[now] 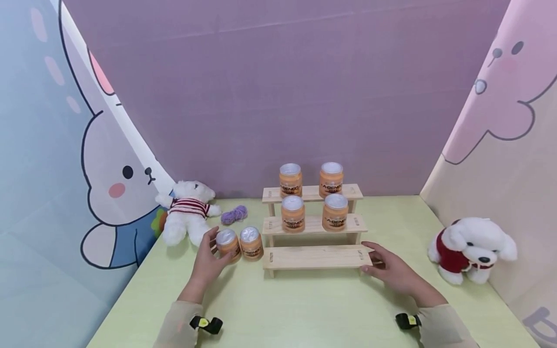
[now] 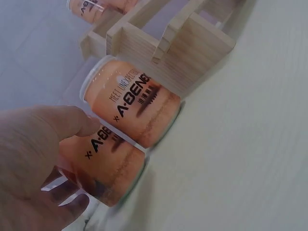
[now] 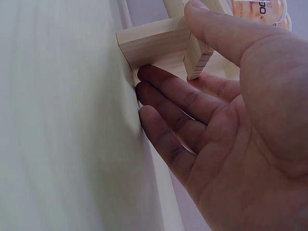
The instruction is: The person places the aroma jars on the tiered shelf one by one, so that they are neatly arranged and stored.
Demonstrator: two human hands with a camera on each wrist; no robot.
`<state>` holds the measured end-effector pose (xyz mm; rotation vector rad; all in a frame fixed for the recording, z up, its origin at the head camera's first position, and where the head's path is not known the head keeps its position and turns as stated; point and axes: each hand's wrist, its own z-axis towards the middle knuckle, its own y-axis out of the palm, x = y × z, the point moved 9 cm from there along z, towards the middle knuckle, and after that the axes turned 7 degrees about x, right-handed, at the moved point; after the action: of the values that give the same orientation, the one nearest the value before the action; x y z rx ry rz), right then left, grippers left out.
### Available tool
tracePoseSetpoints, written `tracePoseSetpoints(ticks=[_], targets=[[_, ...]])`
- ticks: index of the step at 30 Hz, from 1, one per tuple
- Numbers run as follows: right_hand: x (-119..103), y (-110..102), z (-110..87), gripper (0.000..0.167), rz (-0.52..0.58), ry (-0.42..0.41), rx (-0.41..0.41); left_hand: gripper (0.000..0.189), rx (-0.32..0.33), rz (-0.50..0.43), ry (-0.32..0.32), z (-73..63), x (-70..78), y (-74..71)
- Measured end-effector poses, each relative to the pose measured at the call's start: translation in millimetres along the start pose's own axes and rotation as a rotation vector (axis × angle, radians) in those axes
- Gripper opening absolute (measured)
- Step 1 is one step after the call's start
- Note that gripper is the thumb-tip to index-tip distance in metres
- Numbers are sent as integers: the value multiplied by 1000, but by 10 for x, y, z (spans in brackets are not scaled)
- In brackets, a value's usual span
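My left hand [image 1: 208, 258] holds the left one of two orange jars [image 1: 228, 245], its thumb on the near side and fingers round the far side. The other jar [image 1: 251, 244] stands right beside it on the table; both have silvery tops and black lettering. A three-step wooden display rack [image 1: 315, 257] stands to their right. My right hand [image 1: 391, 270] grips the right end of its lowest step between thumb and index finger, the remaining fingers extended beside the support, as the right wrist view shows. Two jars [image 1: 293, 215] stand on the middle step and two more [image 1: 331, 180] on the top step.
A white plush bear [image 1: 188, 212] in a striped shirt sits at the back left, near a bundle of purple yarn [image 1: 234, 215]. At the right is a white plush dog [image 1: 474, 249] in red. A purple backdrop [image 1: 261, 96] stands behind the pale green table [image 1: 304, 309].
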<state>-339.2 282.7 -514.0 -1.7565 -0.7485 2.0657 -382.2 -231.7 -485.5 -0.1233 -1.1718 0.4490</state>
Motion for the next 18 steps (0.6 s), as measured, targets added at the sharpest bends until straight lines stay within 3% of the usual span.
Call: tracePoseSetpoints(ticks=[7,18], targets=[[-32,1,0,76,-4,-14,-3,91,-2,23,4,-27,-54,17],[-60,-4,-5,76,-3,-29,-2,80,3,42,-71,-26,-152,59]])
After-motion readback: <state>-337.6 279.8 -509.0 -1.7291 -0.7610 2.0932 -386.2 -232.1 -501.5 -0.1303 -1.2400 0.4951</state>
